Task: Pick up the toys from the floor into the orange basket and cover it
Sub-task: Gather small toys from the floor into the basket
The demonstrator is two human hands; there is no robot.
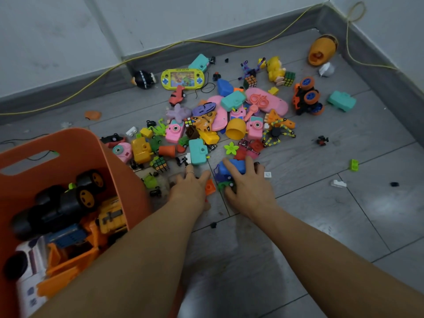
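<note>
Under my right hand (246, 182): blue plastic toy truck (231, 169), fingers curled over it, long axis slanting far-right. Left hand (191, 188) spread flat on floor, holding nothing. Orange plastic basket (75, 143) sits left, nearer left hand, part-filled, uncovered.

I see both hands down at the near edge of the toy pile on the grey floor (321, 226). My right hand (249, 187) lies over a blue toy car (231, 168), fingers spread across it. My left hand (191, 188) rests on the floor, just beside an orange block (210, 187). The orange basket (75, 143) stands at left, with a black truck (66, 198) and a yellow digger (112, 216) inside.
</note>
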